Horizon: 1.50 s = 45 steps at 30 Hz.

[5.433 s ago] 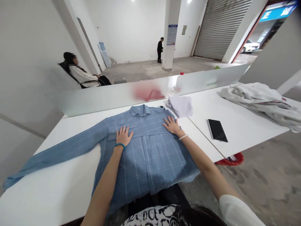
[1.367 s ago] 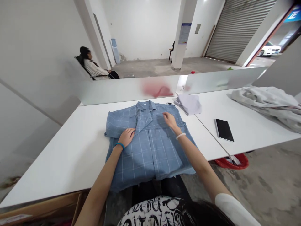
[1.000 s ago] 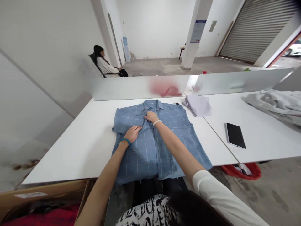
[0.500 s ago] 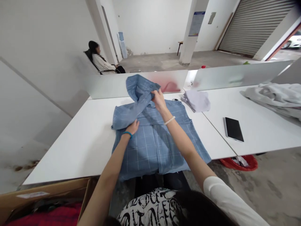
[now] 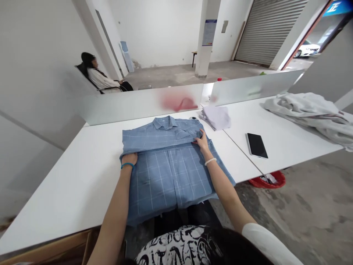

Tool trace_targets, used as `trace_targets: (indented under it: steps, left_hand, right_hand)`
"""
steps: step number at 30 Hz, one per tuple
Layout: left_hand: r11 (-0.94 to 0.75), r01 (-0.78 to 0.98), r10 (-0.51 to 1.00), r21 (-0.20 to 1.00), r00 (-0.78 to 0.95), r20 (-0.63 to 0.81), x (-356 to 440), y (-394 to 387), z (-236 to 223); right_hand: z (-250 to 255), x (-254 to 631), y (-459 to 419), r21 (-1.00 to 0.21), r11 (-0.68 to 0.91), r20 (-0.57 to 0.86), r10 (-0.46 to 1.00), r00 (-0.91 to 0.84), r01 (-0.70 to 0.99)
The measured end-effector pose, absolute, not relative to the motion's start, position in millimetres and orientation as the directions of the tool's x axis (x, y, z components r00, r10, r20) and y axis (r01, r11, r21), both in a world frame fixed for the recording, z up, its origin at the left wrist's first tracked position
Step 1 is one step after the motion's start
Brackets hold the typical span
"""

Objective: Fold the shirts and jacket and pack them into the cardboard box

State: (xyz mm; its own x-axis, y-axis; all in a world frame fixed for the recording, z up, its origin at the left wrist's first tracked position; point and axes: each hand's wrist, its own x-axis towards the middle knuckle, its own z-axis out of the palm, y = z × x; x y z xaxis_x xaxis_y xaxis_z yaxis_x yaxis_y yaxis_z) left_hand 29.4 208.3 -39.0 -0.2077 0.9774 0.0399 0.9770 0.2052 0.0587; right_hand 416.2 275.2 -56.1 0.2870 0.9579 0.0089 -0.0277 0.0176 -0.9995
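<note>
A blue plaid shirt (image 5: 165, 162) lies face up on the white table (image 5: 68, 184), its hem hanging over the near edge. Its left sleeve is folded flat across the chest, just below the collar. My left hand (image 5: 129, 159), with a blue wristband, rests at the shirt's left fold, and its fingers are tucked under the sleeve. My right hand (image 5: 202, 140), with a white bead bracelet, holds the sleeve's end against the shirt's right side with its fingers closed on the cloth.
A black phone (image 5: 256, 145) lies right of the shirt. A folded pale cloth (image 5: 216, 117) and a heap of grey garments (image 5: 309, 112) sit further right. A frosted divider (image 5: 138, 105) lines the far edge. A red basket (image 5: 266, 180) stands under the table. A person sits in a chair (image 5: 96, 75) beyond.
My right hand has brought the raised sleeve down and laid it across the chest toward the right. My left hand has slid out to the shirt's left fold.
</note>
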Motion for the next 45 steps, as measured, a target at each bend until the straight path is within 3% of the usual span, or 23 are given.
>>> trace_targets:
  steps: [4,7,9,19,24,27,33,36,40,42,45]
  left_hand:
    - [0.232,0.97,0.972,0.076,-0.235,0.03,27.1,207.5,-39.7]
    - [0.225,0.969,0.973,0.102,-0.229,0.021,27.6,207.9,-40.0]
    - [0.219,0.967,0.975,0.126,-0.222,0.009,28.0,208.7,-39.6]
    - [0.071,0.953,0.989,0.295,-0.029,-0.142,-8.4,185.3,7.8]
    - [0.191,0.946,0.98,0.262,-0.2,0.007,-11.4,195.3,29.0]
    - [0.221,0.947,0.966,0.233,-0.246,0.082,7.0,217.9,17.7]
    - [0.287,0.944,0.956,0.16,-0.294,0.021,24.2,226.8,-28.0]
    - [0.298,0.944,0.954,0.139,-0.3,-0.008,20.8,227.1,-32.6]
    - [0.252,0.959,0.959,0.132,-0.265,0.097,39.4,244.1,-28.8]
    - [0.184,0.973,0.966,0.138,-0.205,0.156,54.8,254.2,-31.5]
    - [0.141,0.978,0.979,0.154,-0.161,0.125,63.0,266.2,-38.7]
  right_hand:
    - [-57.1,432.7,275.6,-0.976,0.094,0.141,0.96,0.241,0.197]
    - [-58.7,441.3,272.4,-0.871,0.101,0.214,0.959,0.187,0.481]
    - [-58.7,442.1,270.5,-0.816,0.099,0.233,0.958,0.168,0.569]
    - [-60.9,441.4,272.2,-0.741,0.197,0.325,0.942,0.086,0.642]
    - [-57.0,436.7,269.4,-0.705,0.208,0.345,0.936,0.072,0.678]
    - [-53.3,434.3,267.2,-0.674,0.198,0.339,0.939,0.061,0.711]
    - [-53.2,434.1,258.8,-0.614,0.048,0.259,0.955,0.144,0.788]
    - [-47.1,421.7,254.4,-0.472,0.028,0.329,0.933,0.147,0.881]
    - [-36.5,387.8,263.2,-0.212,0.234,0.378,0.915,-0.141,0.949]
    - [-37.0,374.1,273.6,-0.19,0.279,0.319,0.924,-0.21,0.941]
    - [-45.2,370.5,288.0,-0.188,0.25,0.186,0.959,-0.216,0.95]
